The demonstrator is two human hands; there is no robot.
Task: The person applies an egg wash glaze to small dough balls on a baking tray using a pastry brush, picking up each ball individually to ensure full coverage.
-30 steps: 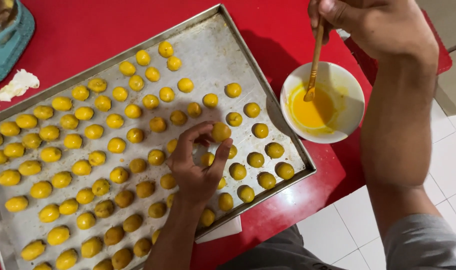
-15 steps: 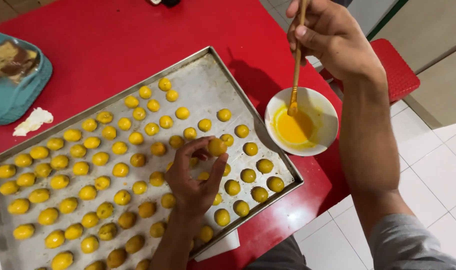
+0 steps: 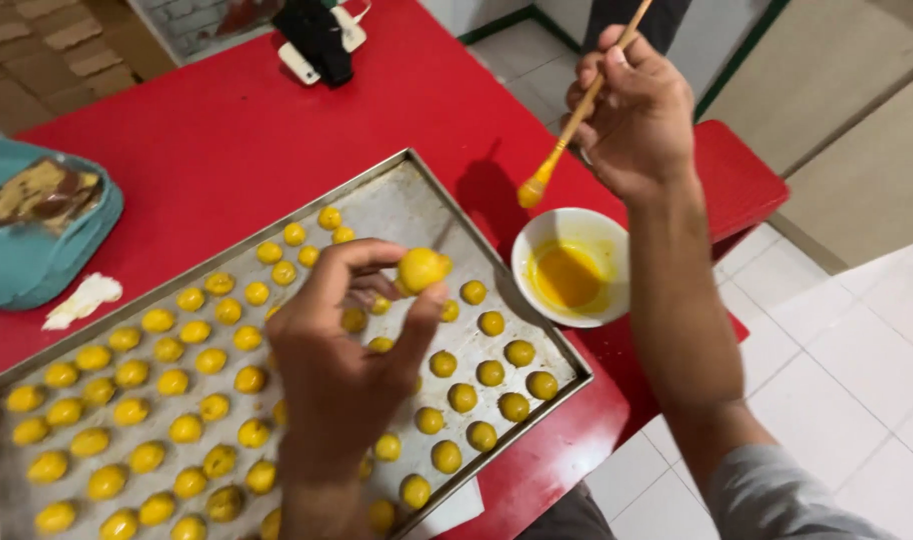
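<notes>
**One dough ball up off the tray, brush raised over the glaze bowl**

Red tabletop (image 3: pixel 227 130) fills most of my view, with pale floor tiles beyond its right edge. At the table's left edge sits a teal container (image 3: pixel 37 250) holding a brown and tan wrapped packet (image 3: pixel 42 190), and a scrap of white paper (image 3: pixel 82 300) lies just beside it. A dark object (image 3: pixel 317 40) stands at the far edge.

My left hand (image 3: pixel 342 370) is lifted above the metal baking tray (image 3: pixel 397 205), palm down, thumb and fingertips pinched on one yellow dough ball (image 3: pixel 423 268), which is held clear of the tray near its far right corner. Rows of yellow dough balls (image 3: pixel 177 380) cover the tray below.

My right hand (image 3: pixel 637 110) is well apart from the left, raised over the table's right edge, fingers closed on a wooden brush (image 3: pixel 577 115). Its yellow-stained tip points down, above and just left of the white bowl (image 3: pixel 537 245) of yellow glaze (image 3: pixel 567 278) that sits just beside the tray's right edge.
</notes>
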